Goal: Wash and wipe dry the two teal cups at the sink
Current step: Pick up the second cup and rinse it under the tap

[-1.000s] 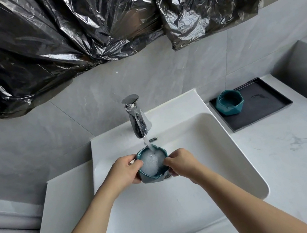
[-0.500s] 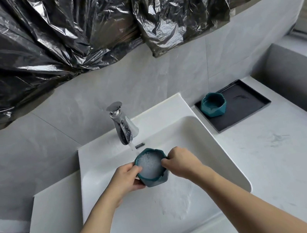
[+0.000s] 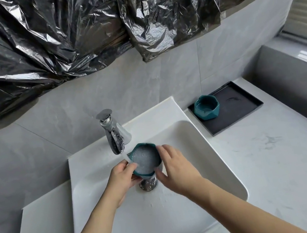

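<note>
Both hands (image 3: 121,177) around teal cup (image 3: 145,159).

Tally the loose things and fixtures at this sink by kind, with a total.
Teal cups: 2, one under the water, one on the tray
Black trays: 1
Chrome taps: 1
Sink basins: 1
Total: 5

Crinkled black plastic sheeting (image 3: 73,32) overhead; black tray (image 3: 235,110) on countertop (image 3: 278,166).
</note>
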`<state>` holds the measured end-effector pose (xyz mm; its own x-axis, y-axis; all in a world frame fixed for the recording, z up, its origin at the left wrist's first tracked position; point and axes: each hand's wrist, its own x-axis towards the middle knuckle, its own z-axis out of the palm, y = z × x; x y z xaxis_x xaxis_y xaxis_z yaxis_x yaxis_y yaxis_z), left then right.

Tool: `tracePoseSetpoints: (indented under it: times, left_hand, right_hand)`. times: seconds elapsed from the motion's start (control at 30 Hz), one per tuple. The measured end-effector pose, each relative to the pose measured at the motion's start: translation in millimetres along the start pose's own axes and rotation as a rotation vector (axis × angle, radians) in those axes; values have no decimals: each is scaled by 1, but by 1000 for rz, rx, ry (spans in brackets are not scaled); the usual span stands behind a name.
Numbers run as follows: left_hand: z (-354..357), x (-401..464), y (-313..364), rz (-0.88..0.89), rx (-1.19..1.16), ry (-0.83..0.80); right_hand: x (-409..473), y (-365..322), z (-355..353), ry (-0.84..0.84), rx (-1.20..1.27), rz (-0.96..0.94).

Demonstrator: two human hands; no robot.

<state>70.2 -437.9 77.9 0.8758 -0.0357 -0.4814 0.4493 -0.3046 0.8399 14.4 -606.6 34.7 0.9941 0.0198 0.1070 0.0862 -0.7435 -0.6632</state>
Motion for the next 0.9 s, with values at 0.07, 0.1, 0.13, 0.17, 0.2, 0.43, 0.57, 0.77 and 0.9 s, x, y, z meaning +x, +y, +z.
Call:
tracePoseSetpoints:
  times: [0.07,0.1,0.13,0.17,0.2,0.43,0.57,0.77,0.9]
  left_hand:
    - [3,-1,2,-20,-3,26]
    - [3,-2,3,-30,-16,33]
    - [3,-3,3,-37,-36,36]
    - [3,-4,4,-40,-50,38]
    - [3,-4,3,-42,-52,40]
    - [-6,-10,8,-89,106,57]
    - [-24,-8,8,-86,347,-20]
    - [-62,2,-2,-40,423,-367]
    - [-66,11,-3,86,531,-358]
  right_hand:
    - [-7,7,14,35,-145,-172]
    - [-8,9,19,32,-215,-211]
    - [-8,10,23,27,-276,-231]
    - [-8,11,26,32,-331,-244]
    - [-7,10,29,48,-373,-259]
    - [12,16,38,131,-267,-376]
    - [12,12,34,5,-16,-267]
    - [4,-3,28,-285,373,165]
    - [5,-5,33,-298,656,333]
